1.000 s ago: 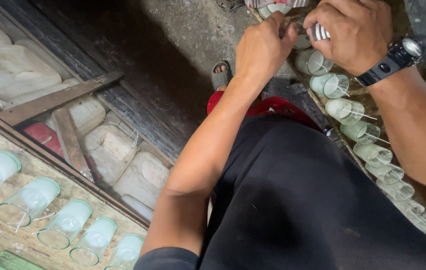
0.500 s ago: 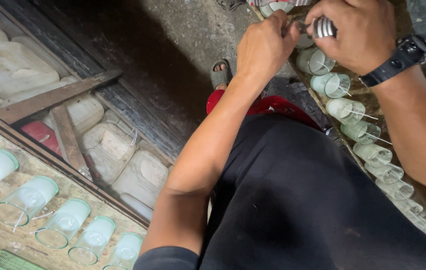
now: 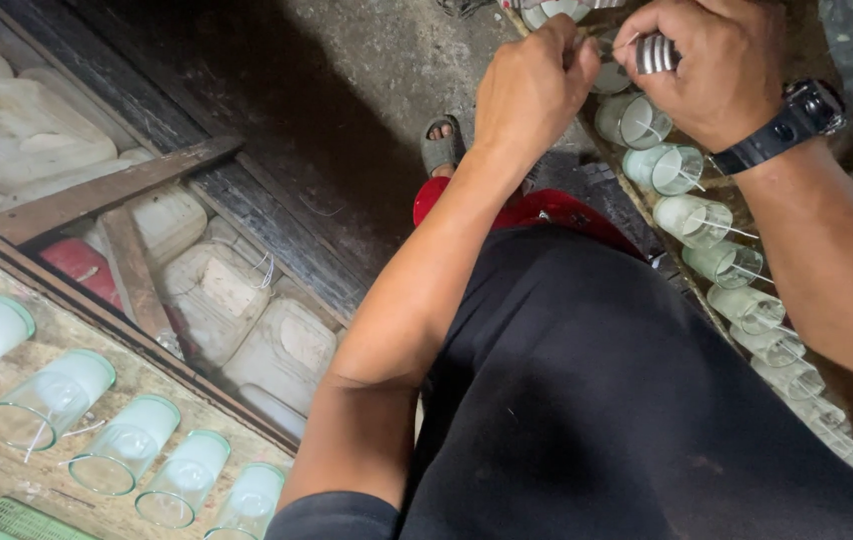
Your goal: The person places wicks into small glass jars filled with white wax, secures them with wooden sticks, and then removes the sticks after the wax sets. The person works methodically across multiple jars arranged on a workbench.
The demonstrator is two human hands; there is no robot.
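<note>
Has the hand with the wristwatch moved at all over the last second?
Cannot tell for sure. The right hand holds a small ribbed metal piece over the same top glasses in the row; the whole view slid a little, glasses included.

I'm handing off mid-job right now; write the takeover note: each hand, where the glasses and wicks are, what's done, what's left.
Left hand: closed in a pinch above the top of the right-hand row; what it pinches is too small to tell.
Right hand: gripping a stack of small metal discs.
Right-hand row of glasses: several already have a thin wick standing in them.
Left-hand glasses lie on the bench; at least one shows a wick.
Left: which remaining glasses lack wicks cannot be told from here.
</note>
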